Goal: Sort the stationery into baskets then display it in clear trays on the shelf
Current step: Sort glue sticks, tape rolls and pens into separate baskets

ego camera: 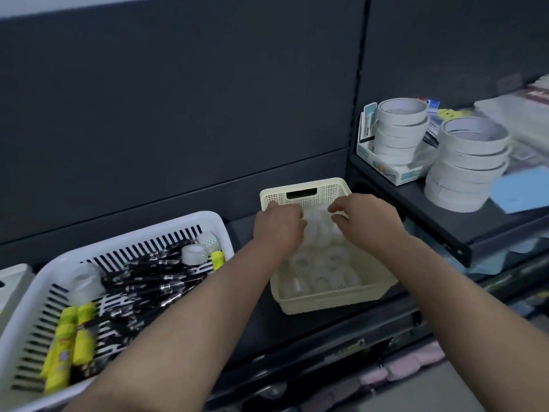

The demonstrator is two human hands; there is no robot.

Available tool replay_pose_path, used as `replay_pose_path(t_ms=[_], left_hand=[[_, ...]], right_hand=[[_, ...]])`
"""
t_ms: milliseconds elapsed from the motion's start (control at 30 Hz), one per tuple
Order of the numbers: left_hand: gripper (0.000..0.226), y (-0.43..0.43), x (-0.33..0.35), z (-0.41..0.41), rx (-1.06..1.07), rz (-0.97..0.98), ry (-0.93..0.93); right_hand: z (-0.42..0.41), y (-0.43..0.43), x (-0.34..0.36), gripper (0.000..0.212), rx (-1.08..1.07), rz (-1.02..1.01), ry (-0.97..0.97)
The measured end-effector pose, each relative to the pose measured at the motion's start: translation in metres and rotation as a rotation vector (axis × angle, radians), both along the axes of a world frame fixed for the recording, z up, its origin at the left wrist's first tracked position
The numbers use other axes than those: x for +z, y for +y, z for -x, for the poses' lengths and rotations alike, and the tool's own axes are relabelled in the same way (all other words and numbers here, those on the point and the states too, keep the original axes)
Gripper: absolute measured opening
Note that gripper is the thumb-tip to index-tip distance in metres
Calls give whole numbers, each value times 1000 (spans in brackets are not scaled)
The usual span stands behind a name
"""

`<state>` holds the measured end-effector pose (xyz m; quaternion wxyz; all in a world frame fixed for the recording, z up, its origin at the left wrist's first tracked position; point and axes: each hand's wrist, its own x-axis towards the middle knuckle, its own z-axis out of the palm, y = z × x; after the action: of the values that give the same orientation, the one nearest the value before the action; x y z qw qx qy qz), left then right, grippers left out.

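Observation:
A cream perforated basket [326,301] stands on the dark shelf and holds several small clear tape rolls [319,264]. Both hands reach into its far half. My left hand [277,226] is curled over the rolls near the back wall; what its fingers grip is hidden. My right hand [364,217] hovers beside it with fingers bent, thumb and forefinger around a clear roll [319,217]. At the left, a large white slotted basket [124,242] holds black pens [148,281], yellow glue sticks [72,337] and a few tape rolls [194,253].
Stacks of wide white tape rolls [468,162] and a small cardboard display box [395,171] stand on the higher shelf at right, beside blue paper [520,191]. A grey basket edge [12,286] shows at far left. Pink packets [413,364] lie on a lower shelf.

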<state>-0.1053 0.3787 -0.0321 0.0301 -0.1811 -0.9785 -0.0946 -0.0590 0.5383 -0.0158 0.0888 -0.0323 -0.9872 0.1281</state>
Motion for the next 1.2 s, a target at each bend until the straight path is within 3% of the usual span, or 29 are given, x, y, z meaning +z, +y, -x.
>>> replay_pose_path(t_ms=[200, 333, 567, 667, 800, 900, 1067, 1200], left_hand=[[30, -46, 25, -22, 76, -159, 62], [22, -114, 37, -37, 217, -185, 119], [21, -225, 24, -60, 488, -151, 34], [23, -249, 16, -66, 497, -137, -7], [21, -268, 7, -65, 466, -141, -22], [21, -277, 3, -65, 438, -133, -13], [25, -314, 2, -55, 514, -53, 67], [23, -337, 13, -43, 562, 139, 43]], right_hand=[[6, -50, 7, 27, 190, 13, 36], [7, -105, 9, 23, 323, 3, 84], [6, -189, -6, 26, 472, -18, 39], [14, -210, -13, 32, 473, -85, 31], [30, -237, -28, 40, 447, -25, -97], [38, -249, -40, 32, 423, -53, -188], [43, -259, -35, 23, 347, -94, -104], [28, -273, -15, 28, 393, 3, 57]])
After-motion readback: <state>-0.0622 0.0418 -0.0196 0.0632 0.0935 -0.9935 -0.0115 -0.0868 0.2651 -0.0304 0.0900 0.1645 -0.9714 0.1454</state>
